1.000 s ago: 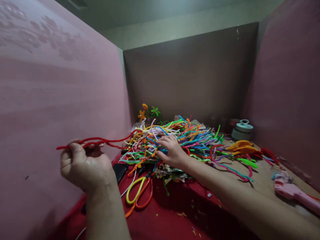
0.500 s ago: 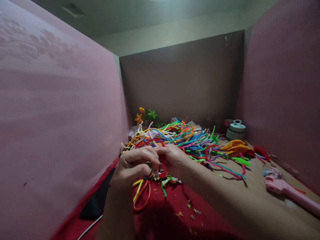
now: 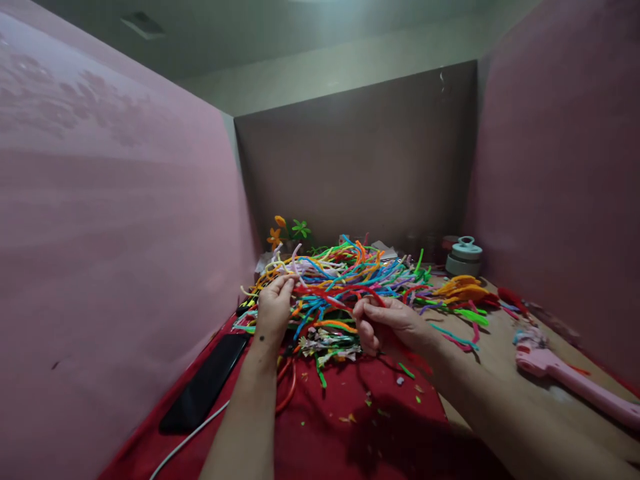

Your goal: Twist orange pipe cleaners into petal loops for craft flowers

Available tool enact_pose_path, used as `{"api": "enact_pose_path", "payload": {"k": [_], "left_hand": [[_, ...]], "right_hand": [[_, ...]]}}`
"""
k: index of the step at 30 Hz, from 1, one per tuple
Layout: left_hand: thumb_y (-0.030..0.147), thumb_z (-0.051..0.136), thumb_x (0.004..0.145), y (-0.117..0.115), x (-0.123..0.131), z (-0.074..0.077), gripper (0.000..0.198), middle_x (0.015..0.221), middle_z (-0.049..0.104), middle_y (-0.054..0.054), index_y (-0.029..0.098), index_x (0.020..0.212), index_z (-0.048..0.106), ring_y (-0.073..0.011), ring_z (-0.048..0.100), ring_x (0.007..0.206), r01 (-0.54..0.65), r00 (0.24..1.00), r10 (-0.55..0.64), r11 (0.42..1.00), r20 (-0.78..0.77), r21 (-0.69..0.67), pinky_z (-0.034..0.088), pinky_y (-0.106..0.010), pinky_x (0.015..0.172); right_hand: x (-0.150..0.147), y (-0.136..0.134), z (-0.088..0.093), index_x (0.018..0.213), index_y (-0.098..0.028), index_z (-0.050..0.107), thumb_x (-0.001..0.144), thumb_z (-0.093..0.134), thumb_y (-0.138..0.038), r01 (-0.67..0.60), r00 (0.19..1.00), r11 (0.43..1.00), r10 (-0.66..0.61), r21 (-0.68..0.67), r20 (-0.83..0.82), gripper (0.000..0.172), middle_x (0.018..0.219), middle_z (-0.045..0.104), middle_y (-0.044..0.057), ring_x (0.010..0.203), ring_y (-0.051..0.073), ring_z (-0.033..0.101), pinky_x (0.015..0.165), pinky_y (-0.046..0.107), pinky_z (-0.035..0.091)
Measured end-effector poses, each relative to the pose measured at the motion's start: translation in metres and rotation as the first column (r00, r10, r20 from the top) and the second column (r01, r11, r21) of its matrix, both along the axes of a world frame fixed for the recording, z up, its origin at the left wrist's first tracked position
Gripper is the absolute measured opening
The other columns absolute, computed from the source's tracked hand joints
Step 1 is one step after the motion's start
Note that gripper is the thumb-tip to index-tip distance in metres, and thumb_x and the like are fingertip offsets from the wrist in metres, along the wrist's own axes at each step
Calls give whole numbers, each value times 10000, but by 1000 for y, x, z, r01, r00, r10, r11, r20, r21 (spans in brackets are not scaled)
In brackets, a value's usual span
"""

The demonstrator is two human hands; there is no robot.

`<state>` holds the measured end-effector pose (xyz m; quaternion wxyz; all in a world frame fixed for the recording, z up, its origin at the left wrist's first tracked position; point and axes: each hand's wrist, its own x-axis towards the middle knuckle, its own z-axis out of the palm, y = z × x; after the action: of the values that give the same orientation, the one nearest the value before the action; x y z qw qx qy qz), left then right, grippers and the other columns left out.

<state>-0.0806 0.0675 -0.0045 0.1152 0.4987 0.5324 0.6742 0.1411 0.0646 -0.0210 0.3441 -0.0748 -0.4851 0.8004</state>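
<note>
A red pipe cleaner (image 3: 327, 291) stretches between my two hands, in front of a large heap of many-coloured pipe cleaners (image 3: 390, 273). My left hand (image 3: 276, 303) pinches its left end between thumb and fingertips. Farther right, my right hand (image 3: 383, 320) is closed on the red pipe cleaner, and part of it curves up over the fingers. A blurred red length also hangs below the right hand. Beneath and between the hands lie the cut, pale ends of a bundle (image 3: 330, 343).
On the red cloth (image 3: 320, 433) are a black phone (image 3: 203, 387), a white cable (image 3: 190, 437), a red loop handle (image 3: 287, 387) and scattered snippets. To the right lie a pink tool (image 3: 565, 373) and orange bent pieces (image 3: 460, 290). Behind stand a green lidded container (image 3: 465, 257) and fuzzy flowers (image 3: 287, 230).
My hands were close together around the red pipe cleaner. They have moved apart, left hand up and leftward, right hand rightward, drawing it out between them. The phone is now more exposed.
</note>
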Motion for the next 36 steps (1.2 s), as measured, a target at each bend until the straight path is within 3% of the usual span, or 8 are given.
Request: {"api": "enact_pose_path", "payload": {"k": [5,8,13,15,19,21,29,36], "left_hand": [[173,542,730,-2,-1,-1,246,1083,592,-136,154,963,620,-272,486,1108,-304,933,319,946,-165,110,333,-438,958],[205,523,769,-7,9,-1,214,1068,588,-115,165,964,600,-248,494,1086,-361,842,432,896,-323,259,326,-415,969],[366,515,803,-17,42,-6,205,674,595,0,184,837,602,-126,556,574,160,949,-180,983,-261,-93,439,-232,553],[404,512,802,-20,55,-8,263,554,541,19,174,697,586,-93,486,454,320,895,-381,910,-231,-262,383,-208,463],[493,541,765,-23,74,-12,356,491,498,32,155,654,550,-53,394,355,585,783,-617,684,83,-437,266,-180,369],[525,562,740,-23,80,-13,378,458,417,66,150,691,545,-30,308,329,682,731,-615,643,296,-349,200,-167,348],[320,706,671,-28,83,-8,218,505,365,91,173,771,580,-12,320,388,715,583,-544,696,604,-64,312,-135,408],[317,701,677,-29,82,-8,210,492,433,64,132,679,600,-24,385,416,730,650,-573,653,499,-200,351,-146,430]], "right_hand": [[5,11,-14,849,-136,592,734,656,-300,119,993,992,-120,-49,-18,210,600,595,-4,443,81,508,447,223,420],[3,11,-22,856,-136,589,717,656,-300,164,982,982,-154,-97,105,225,702,627,26,528,100,568,484,216,420],[0,12,-21,839,-132,601,776,553,-410,380,874,918,-397,113,281,289,772,601,43,666,137,564,609,266,430],[2,14,-18,815,-138,607,833,463,-414,470,739,777,-606,420,295,311,794,589,53,732,155,541,684,290,418],[7,12,-15,776,-169,602,894,364,-352,344,436,230,-898,910,62,323,860,587,77,851,190,500,784,307,369],[8,8,-17,876,-170,593,913,325,-341,229,379,139,-924,963,43,320,800,606,70,771,181,525,702,277,365],[0,-6,-20,959,-161,540,925,312,-303,-59,371,162,-912,985,173,271,796,668,79,668,164,599,583,245,308],[-2,-6,-19,965,-154,567,895,353,-284,-97,417,247,-870,964,265,260,762,647,76,630,164,552,566,254,305]]}}
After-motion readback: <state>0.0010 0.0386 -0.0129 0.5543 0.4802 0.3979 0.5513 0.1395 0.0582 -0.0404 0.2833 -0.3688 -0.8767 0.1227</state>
